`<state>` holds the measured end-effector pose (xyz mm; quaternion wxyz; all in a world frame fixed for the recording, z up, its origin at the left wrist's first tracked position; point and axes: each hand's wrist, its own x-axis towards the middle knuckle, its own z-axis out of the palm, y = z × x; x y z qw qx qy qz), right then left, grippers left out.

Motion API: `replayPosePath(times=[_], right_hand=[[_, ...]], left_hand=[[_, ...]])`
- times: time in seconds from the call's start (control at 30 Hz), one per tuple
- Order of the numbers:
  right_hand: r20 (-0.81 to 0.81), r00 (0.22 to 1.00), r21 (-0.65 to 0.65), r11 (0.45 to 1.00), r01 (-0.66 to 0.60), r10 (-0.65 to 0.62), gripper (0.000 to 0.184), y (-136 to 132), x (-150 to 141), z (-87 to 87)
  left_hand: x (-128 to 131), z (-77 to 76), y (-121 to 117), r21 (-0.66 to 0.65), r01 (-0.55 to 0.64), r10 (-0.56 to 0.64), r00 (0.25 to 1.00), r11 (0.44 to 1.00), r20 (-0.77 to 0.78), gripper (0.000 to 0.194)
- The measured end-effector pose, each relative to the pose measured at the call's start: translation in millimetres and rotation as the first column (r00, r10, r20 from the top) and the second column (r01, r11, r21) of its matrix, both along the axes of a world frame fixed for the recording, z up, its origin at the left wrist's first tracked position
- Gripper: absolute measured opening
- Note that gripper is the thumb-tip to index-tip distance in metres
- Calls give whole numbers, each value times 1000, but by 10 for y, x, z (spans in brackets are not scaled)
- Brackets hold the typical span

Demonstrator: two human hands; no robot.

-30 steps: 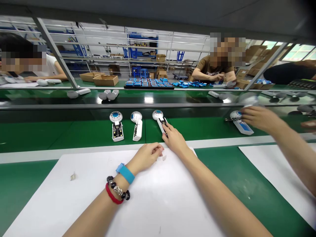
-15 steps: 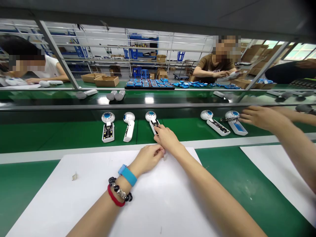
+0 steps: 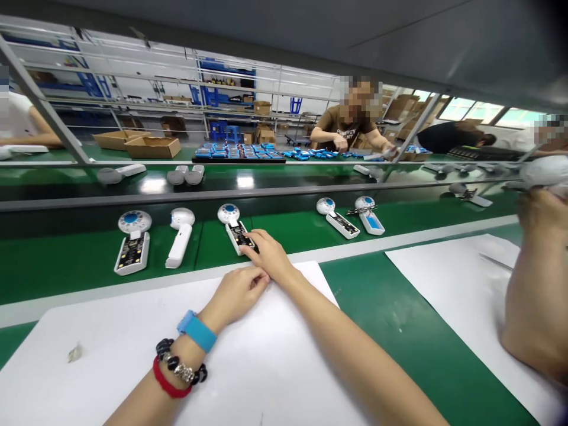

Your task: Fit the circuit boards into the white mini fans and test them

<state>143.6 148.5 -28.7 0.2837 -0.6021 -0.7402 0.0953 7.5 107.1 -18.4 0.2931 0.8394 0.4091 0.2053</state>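
On the green belt lies a white handheld device (image 3: 236, 230) with a round head, a blue centre and an uncovered circuit board in its handle. My right hand (image 3: 270, 254) has its thumb and fingers closed about the lower end of that handle, hiding part of it. My left hand (image 3: 237, 291) rests on the white sheet (image 3: 261, 355) with curled fingers, touching the right hand near its wrist. Whether anything is inside those curled fingers is hidden. A blue band, beads and a red cord circle the left wrist.
Similar devices lie along the belt, one with its board showing (image 3: 133, 251), another turned over (image 3: 180, 239), others (image 3: 342, 225) to the right. A co-worker's arm (image 3: 535, 296) stands at the right edge. A small clear scrap (image 3: 75, 353) lies on my sheet. A metal rail (image 3: 199, 198) runs behind.
My view has swung right, so everything shifts left. Both hands keep their places by the same device. The co-worker's hand on the right has left the far device and now lifts a white rounded thing.
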Motion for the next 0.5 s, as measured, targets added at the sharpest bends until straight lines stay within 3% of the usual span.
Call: replayPosePath(times=[0.13,0.27,0.33,0.4,0.47,0.5], right_hand=[[-75,996,85,995,58,-52,26,75,150,50],[-136,953,119,950,287,-271,27,175,730,182],[-157,872,100,870,482,-464,31,149,1136,205],[-160,726,54,728,683,-669,39,59,1528,170],[-133,581,-16,588,809,-803,54,-57,1844,91],[-113,539,-52,546,836,-835,58,-109,1964,45]], left_hand=[[-11,-22,4,42,21,-23,999,999,36,26],[-23,-60,17,128,10,-25,992,992,120,27],[-34,-78,23,182,-17,-15,984,983,175,27],[-43,-92,26,239,-41,-17,971,970,238,27],[-46,-103,25,295,-53,-39,954,954,298,25],[-43,-105,23,321,-55,-54,945,945,321,24]])
